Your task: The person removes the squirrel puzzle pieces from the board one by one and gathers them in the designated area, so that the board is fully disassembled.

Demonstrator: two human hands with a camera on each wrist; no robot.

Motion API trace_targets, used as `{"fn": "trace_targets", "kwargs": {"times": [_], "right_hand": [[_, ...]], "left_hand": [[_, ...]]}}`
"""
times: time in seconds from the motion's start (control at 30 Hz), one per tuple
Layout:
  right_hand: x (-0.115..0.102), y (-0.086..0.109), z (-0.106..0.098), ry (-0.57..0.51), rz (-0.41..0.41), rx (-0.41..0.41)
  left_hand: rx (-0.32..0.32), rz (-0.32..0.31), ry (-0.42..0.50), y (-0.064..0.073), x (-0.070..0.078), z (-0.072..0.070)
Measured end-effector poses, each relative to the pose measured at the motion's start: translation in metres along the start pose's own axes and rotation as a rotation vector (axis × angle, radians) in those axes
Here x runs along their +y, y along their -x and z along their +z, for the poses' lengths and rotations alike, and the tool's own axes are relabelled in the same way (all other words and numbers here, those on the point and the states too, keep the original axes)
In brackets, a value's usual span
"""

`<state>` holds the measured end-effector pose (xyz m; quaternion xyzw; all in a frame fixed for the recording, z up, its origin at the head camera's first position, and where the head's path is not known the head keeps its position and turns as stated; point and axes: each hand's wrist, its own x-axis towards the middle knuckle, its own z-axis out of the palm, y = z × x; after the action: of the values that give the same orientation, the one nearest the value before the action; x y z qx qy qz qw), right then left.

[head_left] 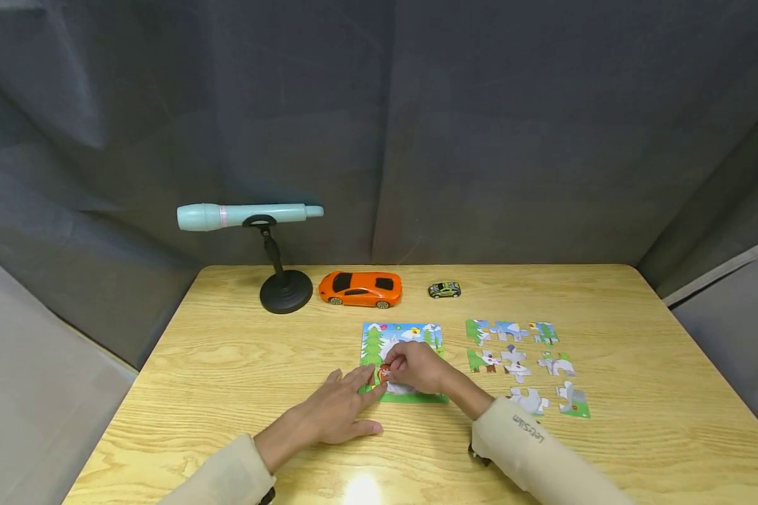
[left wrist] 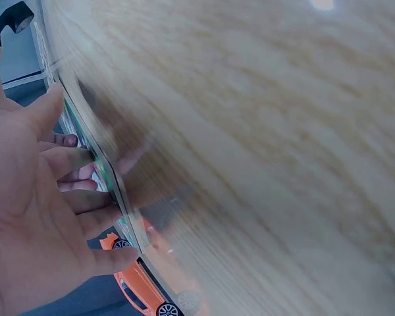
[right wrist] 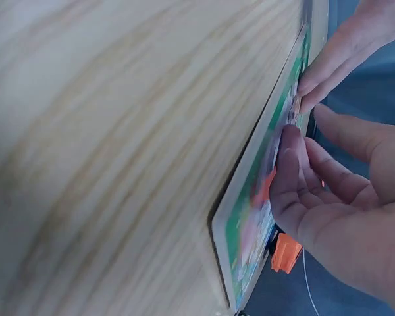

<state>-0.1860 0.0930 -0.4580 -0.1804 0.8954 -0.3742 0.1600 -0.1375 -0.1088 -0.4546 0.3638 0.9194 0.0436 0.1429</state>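
Observation:
A square jigsaw board (head_left: pixel 413 398) with a forest picture and a green lower border lies on the table. My left hand (head_left: pixel 337 410) is spread out, its fingertips resting on the board's left side. Over the board's middle, my right hand (head_left: pixel 420 368) has its fingers bent and pinches a puzzle piece (head_left: pixel 384 372) with a reddish-brown picture, beside the left fingertips. The right wrist view shows the right thumb and bent fingers close above the board, with the left fingers at its far end. My hands partly cover the picture.
Several loose puzzle pieces (head_left: pixel 514 365) lie in rows right of the board. Behind stand an orange toy car (head_left: pixel 361 289), a small green toy car (head_left: pixel 444 290) and a light-blue microphone (head_left: pixel 253 215) on a black stand (head_left: pixel 286 291). Dark cloth (head_left: pixel 480 140) hangs beyond the table.

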Motion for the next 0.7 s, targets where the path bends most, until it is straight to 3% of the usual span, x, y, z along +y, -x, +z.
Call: {"fn": "trace_targets", "kwargs": {"times": [0.27, 0.7], "right_hand": [[-0.0049, -0.0037, 0.0013, 0.004, 0.073, -0.003], [-0.0064, -0.0055, 0.0044, 0.038, 0.068, 0.006]], "left_hand": [[-0.005, -0.002, -0.006, 0.0004, -0.0001, 0.0005], [-0.015, -0.005, -0.016, 0.0005, 0.0001, 0.0009]]}}
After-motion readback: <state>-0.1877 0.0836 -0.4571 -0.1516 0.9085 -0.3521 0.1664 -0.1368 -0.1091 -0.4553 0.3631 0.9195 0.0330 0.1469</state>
